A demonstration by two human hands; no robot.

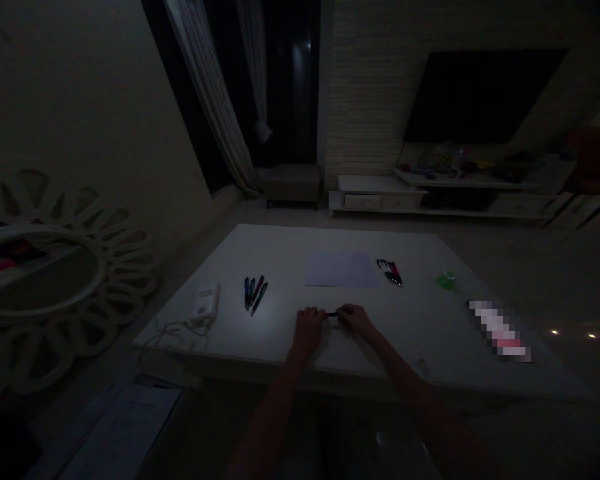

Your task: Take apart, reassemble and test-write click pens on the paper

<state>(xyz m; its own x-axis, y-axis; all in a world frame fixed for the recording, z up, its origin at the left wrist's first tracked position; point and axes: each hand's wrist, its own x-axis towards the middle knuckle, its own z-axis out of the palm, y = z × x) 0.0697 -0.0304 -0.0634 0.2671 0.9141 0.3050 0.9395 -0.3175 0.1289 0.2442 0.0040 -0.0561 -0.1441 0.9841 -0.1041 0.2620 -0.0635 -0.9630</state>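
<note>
"On the low white table in this dim living room, what's in front of the person?"

"Near the front edge, at the middle, a dark pen lies level between the two hands. It's too dim to make out much of it."

"How do the hands stand?"

"Both are curled, not spread. The left hand pinches one end and the right hand pinches the other."

"What else is on the table?"

"Farther back lie a group of pens, a sheet of paper, a second bunch of pens and a small green object. A white box with a cable sits near the left edge."
</note>
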